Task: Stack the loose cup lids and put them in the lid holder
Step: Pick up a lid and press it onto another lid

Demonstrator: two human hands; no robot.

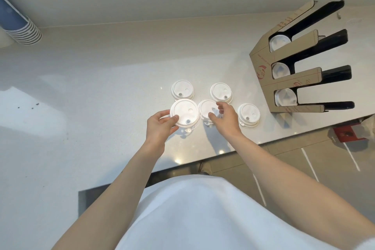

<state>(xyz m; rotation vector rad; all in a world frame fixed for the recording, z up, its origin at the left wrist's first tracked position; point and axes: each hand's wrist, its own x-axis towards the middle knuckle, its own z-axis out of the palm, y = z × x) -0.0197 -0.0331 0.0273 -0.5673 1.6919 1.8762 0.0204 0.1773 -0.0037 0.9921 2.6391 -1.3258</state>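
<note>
Left hand (161,123) grips a round white plastic cup lid (184,112), thumb on top near the rim, fingers curled under; the lid is lifted and tilted slightly toward the camera. Right hand (225,116) is half open, thumb and fingers spread over a second white plastic lid (207,108) just at 3 o'clock of the held one; fingertips touch or nearly touch it, a firm grip cannot be told. Three more loose white lids lie flat on the pale glossy worktop (101,87): one (182,89) at 12 o'clock of the left hand's lid, touching its edge in view; one (221,92) at 12 o'clock of the right hand; one (248,114) at 3 o'clock of the right hand, just beside it. The brown cardboard and black lid holder (269,79) stands at 2 o'clock, well apart from both hands, with white lids in its three slots. A stack of blue-and-white paper cups (22,30) lies at 10 o'clock, far off.
</note>
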